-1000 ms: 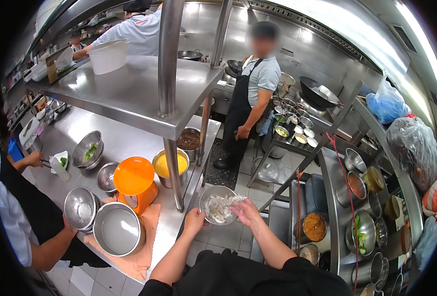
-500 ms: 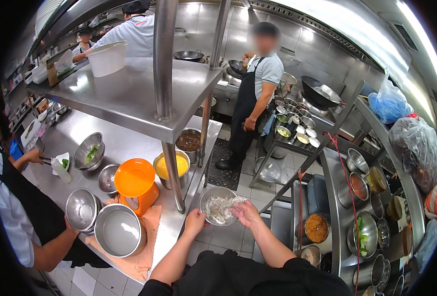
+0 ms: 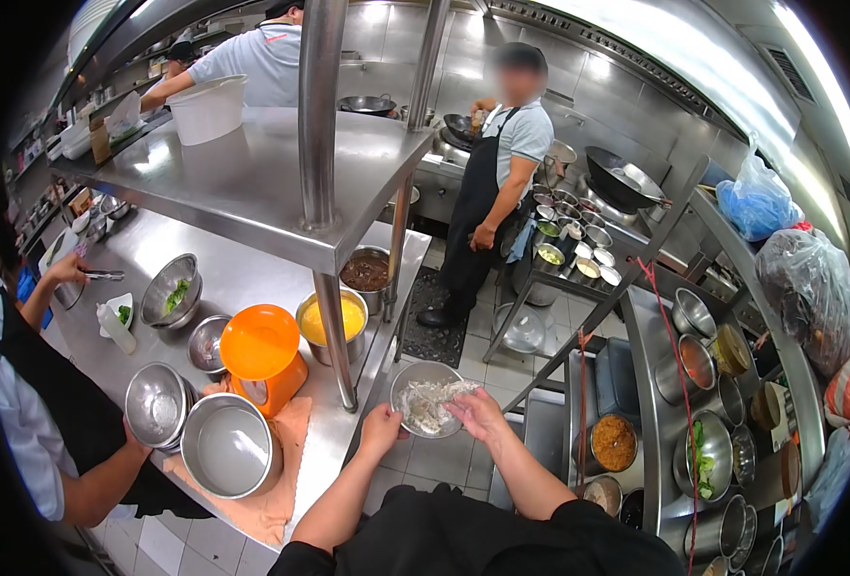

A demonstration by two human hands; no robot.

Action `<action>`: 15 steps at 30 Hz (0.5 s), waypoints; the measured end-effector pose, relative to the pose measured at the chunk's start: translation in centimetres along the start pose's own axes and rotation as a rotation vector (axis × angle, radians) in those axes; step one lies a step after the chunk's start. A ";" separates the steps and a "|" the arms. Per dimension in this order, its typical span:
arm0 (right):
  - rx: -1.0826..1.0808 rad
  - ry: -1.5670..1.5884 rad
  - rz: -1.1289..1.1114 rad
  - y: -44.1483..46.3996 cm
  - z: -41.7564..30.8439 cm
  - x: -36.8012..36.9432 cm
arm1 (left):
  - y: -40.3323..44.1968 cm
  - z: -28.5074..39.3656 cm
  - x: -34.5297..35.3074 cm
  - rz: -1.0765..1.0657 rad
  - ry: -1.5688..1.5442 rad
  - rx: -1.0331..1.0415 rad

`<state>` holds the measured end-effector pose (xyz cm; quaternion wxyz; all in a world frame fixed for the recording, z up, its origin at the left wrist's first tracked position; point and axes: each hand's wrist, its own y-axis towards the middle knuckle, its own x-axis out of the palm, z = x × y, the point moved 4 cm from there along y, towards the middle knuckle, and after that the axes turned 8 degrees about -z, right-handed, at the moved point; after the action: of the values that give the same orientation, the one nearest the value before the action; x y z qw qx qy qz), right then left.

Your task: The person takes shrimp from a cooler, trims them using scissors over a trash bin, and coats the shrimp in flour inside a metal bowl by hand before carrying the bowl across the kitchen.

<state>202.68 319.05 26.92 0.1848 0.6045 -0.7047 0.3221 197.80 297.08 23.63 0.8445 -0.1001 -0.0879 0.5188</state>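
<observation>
A metal bowl [image 3: 407,372] is held in front of me, above the tiled floor. Whitish, flour-coated pieces [image 3: 430,405] lie inside it, some near its right rim. My left hand [image 3: 382,428] grips the bowl's lower left rim, fingers closed on it. At the right side my right hand [image 3: 480,413] has its fingers closed on the coated food at the rim. To the left, on the steel counter, stand an orange container [image 3: 260,346], a pot of yellow liquid [image 3: 333,319] and a large pot of cloudy liquid [image 3: 229,447] on an orange cloth [image 3: 290,461].
A co-worker [image 3: 55,403] at the left touches stacked bowls [image 3: 156,403] and holds tongs. Another person [image 3: 492,192] stands by the stove. The overhead shelf post [image 3: 317,125] rises from the counter's side. A rack [image 3: 655,384] with food containers is at the right.
The left co-worker's hand with the tongs has risen from the small dish. The person by the stove has shifted slightly right. My hands and the bowl have hardly moved.
</observation>
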 end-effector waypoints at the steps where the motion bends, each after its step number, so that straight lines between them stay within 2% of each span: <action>1: 0.000 0.000 0.003 -0.2 0.0 0.3 | -0.1 0.0 0.0 0.002 -0.003 -0.003; 13: 0.024 -0.016 -0.026 0.4 0.4 -0.6 | -0.5 0.8 0.2 0.020 0.007 0.014; 14: 0.041 -0.013 -0.051 0.3 0.9 -0.8 | -0.4 0.9 0.2 0.030 0.108 0.038; 15: 0.089 -0.152 -0.048 -0.1 1.1 -1.0 | -0.8 1.6 0.1 0.038 0.211 0.041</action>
<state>203.15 319.00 25.50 0.1115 0.6517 -0.6869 0.3017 198.08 296.93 25.43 0.8410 -0.1385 0.0143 0.5228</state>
